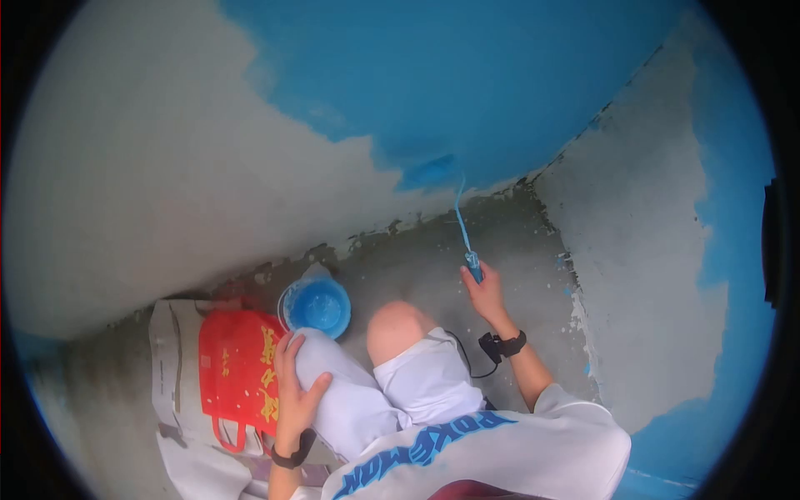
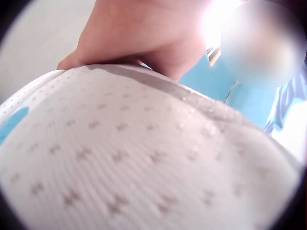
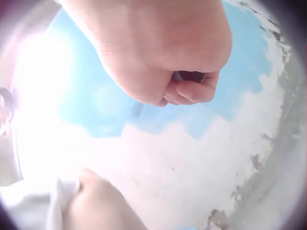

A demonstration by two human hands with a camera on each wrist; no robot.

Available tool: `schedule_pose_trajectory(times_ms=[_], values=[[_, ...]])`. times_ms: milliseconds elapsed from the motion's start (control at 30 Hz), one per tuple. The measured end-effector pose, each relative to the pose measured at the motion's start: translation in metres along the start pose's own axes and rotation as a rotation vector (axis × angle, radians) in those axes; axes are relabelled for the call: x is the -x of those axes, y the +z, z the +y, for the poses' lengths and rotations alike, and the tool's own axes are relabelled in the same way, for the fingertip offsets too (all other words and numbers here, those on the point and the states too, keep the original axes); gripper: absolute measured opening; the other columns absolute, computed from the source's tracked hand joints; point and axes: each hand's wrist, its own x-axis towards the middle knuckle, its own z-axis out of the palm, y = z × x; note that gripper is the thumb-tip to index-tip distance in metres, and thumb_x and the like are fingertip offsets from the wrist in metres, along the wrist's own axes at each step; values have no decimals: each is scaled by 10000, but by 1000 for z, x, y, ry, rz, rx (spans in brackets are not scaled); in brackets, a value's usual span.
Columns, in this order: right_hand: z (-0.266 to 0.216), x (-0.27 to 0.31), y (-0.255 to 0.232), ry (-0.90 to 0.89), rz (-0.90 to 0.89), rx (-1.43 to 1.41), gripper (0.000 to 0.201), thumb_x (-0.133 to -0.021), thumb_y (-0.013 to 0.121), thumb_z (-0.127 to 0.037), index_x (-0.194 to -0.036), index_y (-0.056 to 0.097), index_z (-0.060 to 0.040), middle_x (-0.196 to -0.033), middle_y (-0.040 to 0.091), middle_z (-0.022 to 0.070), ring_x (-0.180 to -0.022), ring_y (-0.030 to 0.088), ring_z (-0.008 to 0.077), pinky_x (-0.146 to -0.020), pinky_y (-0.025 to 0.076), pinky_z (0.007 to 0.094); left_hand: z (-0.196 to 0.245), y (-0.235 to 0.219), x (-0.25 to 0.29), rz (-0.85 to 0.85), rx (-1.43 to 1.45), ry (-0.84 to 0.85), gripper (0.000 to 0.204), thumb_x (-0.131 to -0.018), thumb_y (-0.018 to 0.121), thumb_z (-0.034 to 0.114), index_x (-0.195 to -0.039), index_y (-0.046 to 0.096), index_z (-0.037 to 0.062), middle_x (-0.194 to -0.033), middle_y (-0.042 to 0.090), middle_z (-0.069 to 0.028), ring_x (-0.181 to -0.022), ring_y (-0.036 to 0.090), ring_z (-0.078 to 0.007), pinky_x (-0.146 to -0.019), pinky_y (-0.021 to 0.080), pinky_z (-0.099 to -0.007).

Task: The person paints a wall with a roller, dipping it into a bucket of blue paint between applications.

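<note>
In the head view, the right hand (image 1: 486, 296) grips the blue-smeared handle (image 1: 473, 265) of a painting tool, its fingers curled round it; the right wrist view shows the same closed grip on a dark handle end (image 3: 189, 76). The tool's thin, blue-coated rod (image 1: 461, 218) points between eleven and twelve o'clock from that hand, toward the lower edge of the blue wall area (image 1: 433, 75); whether its far end touches the wall cannot be told. The left hand (image 1: 302, 392) is open, resting on the white-clothed leg (image 1: 337, 387) with fingers spread. A bucket (image 1: 343, 298) holding blue paint (image 1: 319, 310) stands on the grey floor (image 1: 517, 250) at ten o'clock from the bare knee (image 1: 400, 333), with a red bag (image 1: 242, 367) at eight o'clock from the bucket. The likeliest mishap seems a spill: the clothed knee is so near the rim that a shift of the legs could tip the bucket toward the bag. Too much paint on the tool could drip to the floor, or run down the rod and make the handle slippery. The black cable (image 1: 471, 375) looping at seven o'clock from the right wristband (image 1: 508, 343) could catch on the knee if that arm reached far toward one o'clock.
</note>
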Motion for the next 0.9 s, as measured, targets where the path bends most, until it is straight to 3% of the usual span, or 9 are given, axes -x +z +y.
schedule_pose_trajectory(times_ms=[133, 200, 300, 533, 600, 733, 900], values=[[-40, -45, -59, -69, 190, -119, 302, -1009, 660, -280, -860, 587, -27, -592, 460, -19, -532, 392, 89, -493, 331, 286, 0, 1, -8, -32, -13, -21, 728, -849, 739, 330, -1454, 458, 39, -1553, 347, -217, -1437, 342, -413, -1192, 287, -504], [-81, -61, -85, 20, 140, -514, 317, -1058, 592, -318, -867, 542, -70, -605, 428, -66, -495, 377, 42, -448, 296, 235, -4, 3, -9, -26, -23, -48, 721, -855, 731, 322, -1462, 451, 52, -1560, 337, -213, -1441, 332, -413, -1195, 283, -502], [-112, -86, -94, -57, 224, -475, 315, -1085, 537, -337, -877, 504, -104, -608, 402, -80, -469, 365, 13, -414, 269, 209, -6, 3, -11, -36, -18, -52, 713, -862, 725, 310, -1470, 446, 63, -1566, 327, -214, -1444, 325, -412, -1199, 274, -502], [-113, -125, -78, -112, 315, -423, 355, -1078, 543, -355, -853, 519, -81, -603, 442, -61, -487, 419, 34, -427, 312, 232, -14, 3, -14, -26, -46, -32, 698, -871, 717, 283, -1477, 444, 69, -1567, 324, -222, -1445, 319, -417, -1207, 254, -502], [-99, -129, -70, -204, 441, -105, 380, -1076, 546, -357, -820, 523, -77, -594, 460, -52, -496, 446, 42, -427, 319, 239, -13, 2, -17, -34, -40, -47, 694, -875, 715, 286, -1477, 447, 68, -1565, 328, -223, -1443, 317, -418, -1206, 256, -502], [-89, -125, -61, -111, 393, -206, 404, -1078, 542, -354, -797, 524, -64, -582, 469, -36, -495, 460, 65, -439, 339, 266, -14, 2, -21, -40, -47, -19, 692, -877, 714, 289, -1475, 448, 66, -1562, 332, -222, -1440, 319, -416, -1204, 259, -506], [-111, -128, -74, -66, 314, -407, 447, -1079, 527, -381, -795, 520, -36, -578, 502, -5, -500, 483, 103, -479, 382, 310, -17, 2, -24, -56, -38, -22, 697, -874, 722, 299, -1470, 451, 60, -1556, 336, -222, -1433, 328, -414, -1199, 262, -507]])
